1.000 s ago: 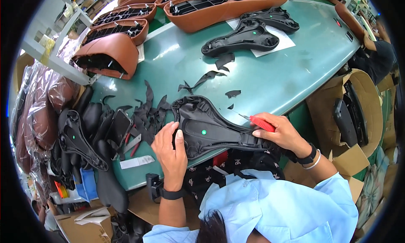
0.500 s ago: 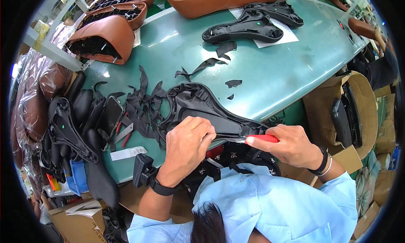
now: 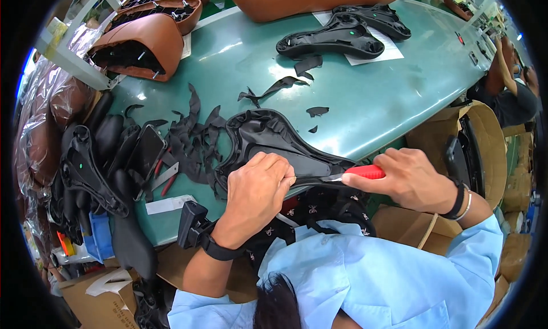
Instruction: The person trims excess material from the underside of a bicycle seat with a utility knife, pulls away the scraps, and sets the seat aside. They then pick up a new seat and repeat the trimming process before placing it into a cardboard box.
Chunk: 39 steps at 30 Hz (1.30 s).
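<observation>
While your left hand (image 3: 257, 186) pins the stiff black saddle (image 3: 274, 143), right hand (image 3: 408, 177) grips the red knife (image 3: 362, 172); hold the saddle's rigid rim, trim flap's floppy.

Matt black plastic saddle (image 3: 274, 143) on smooth, glossy green table (image 3: 365, 95).

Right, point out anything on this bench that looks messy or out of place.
Black offcut scraps lie strewn across the green table, thickest left of the black saddle the left hand holds while the right hand grips a red-handled knife. Nothing looks damaged.
</observation>
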### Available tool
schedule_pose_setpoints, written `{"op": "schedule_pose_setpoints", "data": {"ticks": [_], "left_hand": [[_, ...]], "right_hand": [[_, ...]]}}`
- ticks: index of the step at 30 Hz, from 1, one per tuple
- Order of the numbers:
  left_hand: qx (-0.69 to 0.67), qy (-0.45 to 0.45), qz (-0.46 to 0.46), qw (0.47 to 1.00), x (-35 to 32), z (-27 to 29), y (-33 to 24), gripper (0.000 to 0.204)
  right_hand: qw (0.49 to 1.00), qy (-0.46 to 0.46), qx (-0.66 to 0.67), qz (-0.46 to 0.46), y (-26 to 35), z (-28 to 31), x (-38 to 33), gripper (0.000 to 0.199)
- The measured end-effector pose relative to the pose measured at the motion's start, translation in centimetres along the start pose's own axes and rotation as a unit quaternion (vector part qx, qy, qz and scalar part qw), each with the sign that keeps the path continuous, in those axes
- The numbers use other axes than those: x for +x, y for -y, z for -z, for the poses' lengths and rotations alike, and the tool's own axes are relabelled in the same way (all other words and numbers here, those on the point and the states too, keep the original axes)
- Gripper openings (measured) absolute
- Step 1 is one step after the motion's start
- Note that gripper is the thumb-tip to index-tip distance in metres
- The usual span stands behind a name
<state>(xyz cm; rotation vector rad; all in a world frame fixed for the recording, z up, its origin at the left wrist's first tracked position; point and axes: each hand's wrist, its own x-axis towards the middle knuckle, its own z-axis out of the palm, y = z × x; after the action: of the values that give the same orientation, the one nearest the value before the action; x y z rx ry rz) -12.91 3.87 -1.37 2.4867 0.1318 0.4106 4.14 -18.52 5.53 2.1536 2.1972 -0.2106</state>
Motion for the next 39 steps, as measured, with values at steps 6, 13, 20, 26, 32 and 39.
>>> {"op": "schedule_pose_setpoints", "data": {"ticks": [6, 13, 20, 26, 32, 39], "left_hand": [[0.07, 0.05, -0.037, 0.996, 2.7, -0.3, -1.4, 0.006], [-0.109, 0.045, -0.024, 0.993, 6.5, -3.3, 1.4, 0.008], [-0.353, 0.034, 0.159, 0.922, 6.8, -3.2, 1.7, 0.009], [-0.435, 0.006, 0.162, 0.886, 6.7, -3.6, 1.2, 0.009], [-0.593, -0.087, 0.165, 0.783, 6.7, -3.4, 1.1, 0.011], [-0.248, -0.151, 0.036, 0.956, 5.7, 0.0, 0.9, 0.013]], "right_hand": [[0.994, -0.019, -0.086, -0.069, -1.8, 0.8, -1.2, 0.059], [0.711, -0.198, 0.599, -0.309, 1.2, -3.7, -0.5, 0.06], [0.727, -0.074, 0.609, -0.308, 4.9, -3.8, 2.7, 0.056], [0.824, -0.149, 0.459, -0.296, 8.1, -5.0, 3.2, 0.057], [0.896, -0.142, 0.323, -0.269, 10.0, -3.7, 3.0, 0.06], [0.929, -0.081, 0.247, -0.263, 8.3, -2.7, 2.0, 0.062]]}}
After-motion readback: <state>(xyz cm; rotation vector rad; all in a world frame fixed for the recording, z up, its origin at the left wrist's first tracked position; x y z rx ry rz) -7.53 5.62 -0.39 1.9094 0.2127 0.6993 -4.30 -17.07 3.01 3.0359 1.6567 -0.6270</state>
